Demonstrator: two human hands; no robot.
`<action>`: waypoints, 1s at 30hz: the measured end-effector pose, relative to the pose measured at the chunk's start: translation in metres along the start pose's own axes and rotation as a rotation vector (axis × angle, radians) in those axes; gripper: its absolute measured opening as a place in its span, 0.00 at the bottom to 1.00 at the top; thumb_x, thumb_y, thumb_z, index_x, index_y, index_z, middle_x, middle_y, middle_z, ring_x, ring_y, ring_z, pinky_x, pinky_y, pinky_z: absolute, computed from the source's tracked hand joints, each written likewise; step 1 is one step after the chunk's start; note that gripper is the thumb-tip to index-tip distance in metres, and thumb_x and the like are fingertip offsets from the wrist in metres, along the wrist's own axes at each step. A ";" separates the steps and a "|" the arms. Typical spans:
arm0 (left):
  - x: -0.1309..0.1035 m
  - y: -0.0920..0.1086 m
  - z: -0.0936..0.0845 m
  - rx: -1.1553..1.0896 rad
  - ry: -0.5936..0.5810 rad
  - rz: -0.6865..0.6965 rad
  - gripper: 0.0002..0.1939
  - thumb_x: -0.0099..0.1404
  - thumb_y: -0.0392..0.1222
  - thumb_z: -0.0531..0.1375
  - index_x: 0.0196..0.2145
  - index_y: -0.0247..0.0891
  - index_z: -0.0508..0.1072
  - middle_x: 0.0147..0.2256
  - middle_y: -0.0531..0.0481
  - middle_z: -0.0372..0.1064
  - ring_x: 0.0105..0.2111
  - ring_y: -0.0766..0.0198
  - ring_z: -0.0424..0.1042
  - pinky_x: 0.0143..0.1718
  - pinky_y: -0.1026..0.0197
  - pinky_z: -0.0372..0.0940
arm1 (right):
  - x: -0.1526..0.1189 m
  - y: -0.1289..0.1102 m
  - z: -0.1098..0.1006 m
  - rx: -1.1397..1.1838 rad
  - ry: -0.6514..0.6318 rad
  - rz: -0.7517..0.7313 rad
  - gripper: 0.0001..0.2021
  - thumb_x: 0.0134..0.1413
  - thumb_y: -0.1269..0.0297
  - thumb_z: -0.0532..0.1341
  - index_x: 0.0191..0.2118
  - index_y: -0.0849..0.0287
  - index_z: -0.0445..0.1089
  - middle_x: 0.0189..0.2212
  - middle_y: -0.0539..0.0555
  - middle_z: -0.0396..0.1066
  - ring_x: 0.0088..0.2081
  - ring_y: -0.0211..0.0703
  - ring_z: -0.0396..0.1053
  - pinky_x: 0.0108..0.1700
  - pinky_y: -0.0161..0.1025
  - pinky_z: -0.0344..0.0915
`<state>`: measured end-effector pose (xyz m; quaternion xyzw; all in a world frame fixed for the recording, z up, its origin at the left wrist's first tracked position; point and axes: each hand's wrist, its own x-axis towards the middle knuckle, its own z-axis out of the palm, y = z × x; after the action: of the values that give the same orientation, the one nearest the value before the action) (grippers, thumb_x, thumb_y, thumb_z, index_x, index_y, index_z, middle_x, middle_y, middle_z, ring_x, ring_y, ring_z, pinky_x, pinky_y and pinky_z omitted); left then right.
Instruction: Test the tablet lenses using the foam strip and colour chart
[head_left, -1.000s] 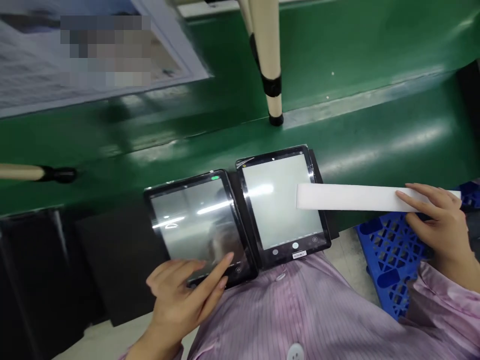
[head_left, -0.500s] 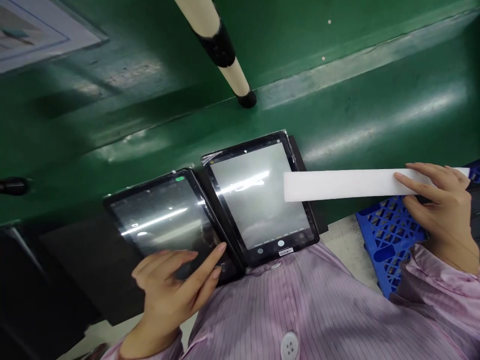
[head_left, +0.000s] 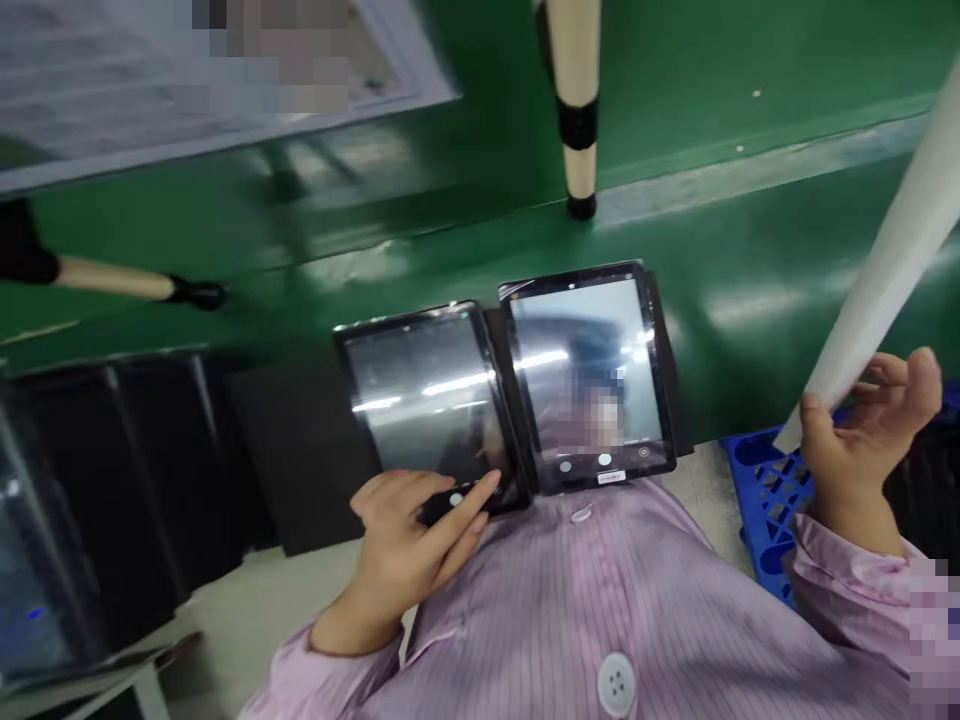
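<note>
My left hand (head_left: 420, 525) is over the left tablet (head_left: 420, 385), its index fingertip at the lower right corner of the screen. It holds nothing, and its fingers are apart. The right tablet (head_left: 637, 340) lies beside it, its screen lit with a camera view and a small white label below. At the right, my right hand (head_left: 866, 440) grips a long white strip (head_left: 889, 265) near its lower end. The strip slants up past the right edge of view, clear of both tablets.
Black panels (head_left: 135, 480) stand in a row at the left. A cream tube with black joints (head_left: 581, 70) rests on the green bench (head_left: 450, 230), another tube (head_left: 112, 278) farther left. Below the right hand is a blue plastic pallet (head_left: 765, 500). A printed sheet (head_left: 150, 120) lies at the top left.
My right hand has swung the white strip from lying level over the right tablet to a steep upward slant. The right tablet's screen now shows a dark reflection-like picture. The whole view has shifted.
</note>
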<state>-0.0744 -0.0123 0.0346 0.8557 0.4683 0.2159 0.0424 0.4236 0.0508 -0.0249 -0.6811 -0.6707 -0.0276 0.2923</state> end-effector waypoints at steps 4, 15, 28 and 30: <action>-0.028 0.015 0.001 0.047 0.032 -0.043 0.11 0.71 0.39 0.64 0.48 0.45 0.84 0.38 0.46 0.71 0.38 0.57 0.71 0.42 0.52 0.63 | -0.007 -0.047 0.023 -0.060 -0.205 -0.131 0.27 0.60 0.50 0.66 0.63 0.45 0.72 0.58 0.64 0.66 0.56 0.65 0.69 0.56 0.67 0.69; -0.057 0.018 0.017 0.163 0.110 -0.059 0.15 0.69 0.46 0.67 0.54 0.51 0.82 0.46 0.42 0.74 0.48 0.48 0.69 0.51 0.46 0.63 | -0.044 -0.116 0.044 0.842 -0.450 0.429 0.40 0.58 0.48 0.71 0.74 0.40 0.60 0.73 0.56 0.63 0.73 0.57 0.62 0.75 0.64 0.57; -0.088 0.034 0.004 -1.263 0.477 -1.482 0.34 0.46 0.61 0.79 0.42 0.45 0.69 0.30 0.52 0.81 0.32 0.57 0.82 0.38 0.57 0.76 | -0.032 -0.113 0.036 0.820 -0.450 0.401 0.50 0.51 0.42 0.74 0.76 0.42 0.55 0.69 0.59 0.67 0.70 0.59 0.66 0.74 0.65 0.59; -0.078 0.035 0.003 -1.297 0.508 -1.454 0.32 0.49 0.62 0.78 0.43 0.43 0.73 0.26 0.52 0.79 0.24 0.62 0.76 0.30 0.61 0.73 | -0.026 -0.110 0.033 0.802 -0.366 0.403 0.41 0.56 0.43 0.71 0.73 0.41 0.61 0.66 0.58 0.71 0.67 0.58 0.69 0.72 0.65 0.62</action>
<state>-0.0828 -0.0954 0.0159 0.1023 0.6640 0.5270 0.5205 0.3069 0.0340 -0.0232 -0.6247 -0.5236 0.4108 0.4085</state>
